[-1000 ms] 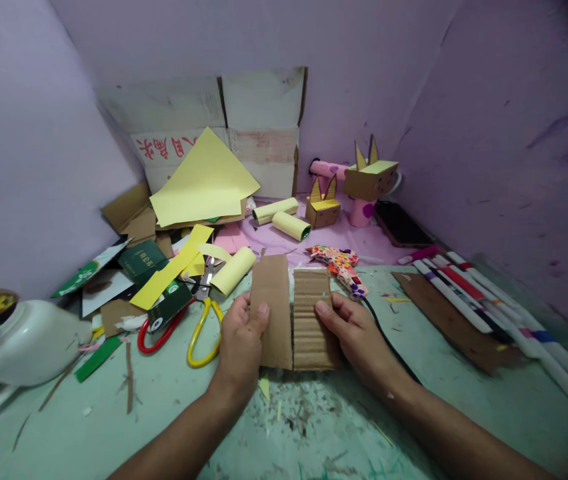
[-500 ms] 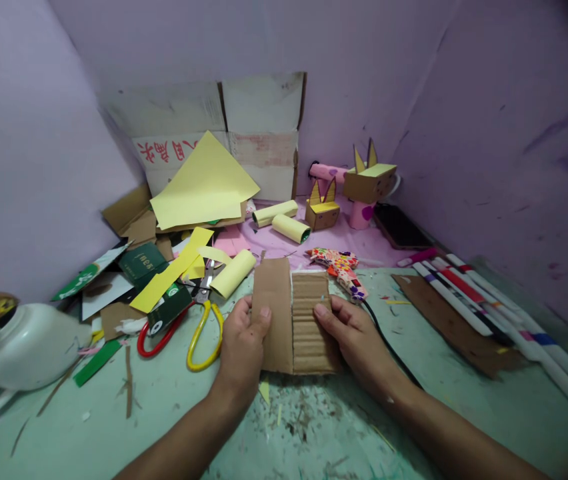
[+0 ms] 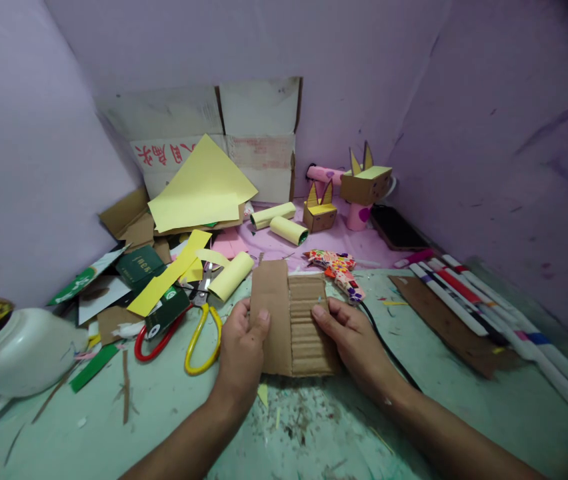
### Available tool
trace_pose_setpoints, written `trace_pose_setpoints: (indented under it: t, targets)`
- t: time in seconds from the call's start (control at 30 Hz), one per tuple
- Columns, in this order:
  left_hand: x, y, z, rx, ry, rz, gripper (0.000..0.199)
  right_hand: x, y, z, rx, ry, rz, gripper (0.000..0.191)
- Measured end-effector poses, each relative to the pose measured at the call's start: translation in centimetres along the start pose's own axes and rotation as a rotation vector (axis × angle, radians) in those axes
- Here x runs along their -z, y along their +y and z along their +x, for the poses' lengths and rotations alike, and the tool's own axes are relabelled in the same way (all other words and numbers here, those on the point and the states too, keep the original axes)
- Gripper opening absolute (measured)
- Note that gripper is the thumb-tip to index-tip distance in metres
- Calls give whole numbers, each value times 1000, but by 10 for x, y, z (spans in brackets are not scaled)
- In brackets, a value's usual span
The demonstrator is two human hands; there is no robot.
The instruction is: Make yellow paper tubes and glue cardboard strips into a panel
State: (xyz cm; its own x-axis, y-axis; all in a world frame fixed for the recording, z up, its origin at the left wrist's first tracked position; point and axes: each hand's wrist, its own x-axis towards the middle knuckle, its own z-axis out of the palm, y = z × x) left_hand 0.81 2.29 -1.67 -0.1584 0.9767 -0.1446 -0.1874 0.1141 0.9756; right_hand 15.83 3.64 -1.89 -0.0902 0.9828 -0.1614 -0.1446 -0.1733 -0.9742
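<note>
In front of me, my left hand grips a smooth brown piece of cardboard by its left edge, thumb on top. My right hand pinches the ribbed cardboard on the other side, its thumb lying across the exposed corrugations. A narrow line runs between the smooth and ribbed parts; I cannot tell whether they are joined. Just beyond my right hand lies a flower-patterned glue gun with a black cord. Scissors with one red and one yellow handle rest left of my left hand.
Paper and card scraps pile up at the left, near a white jug-like vessel. Yellow paper tubes and small eared cardboard boxes stand behind. Markers and a phone lie at the right.
The whole view has shifted slightly, with the background a little lower and further left. Both hands keep the same hold on the cardboard.
</note>
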Motion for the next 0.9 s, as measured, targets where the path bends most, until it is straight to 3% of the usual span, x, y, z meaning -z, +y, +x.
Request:
trace_pose_setpoints:
  t: [0.37,0.63,0.9]
  targets:
    - [-4,2,-1,4,9,35,28,-5,1,-3,3,20,132,32]
    - [-7,5,-4,16,-22,54,32,-6,4,1,5,99,85,41]
    - [-6,7,-5,0,-32,84,34,-8,-4,0,-110,75,154,44]
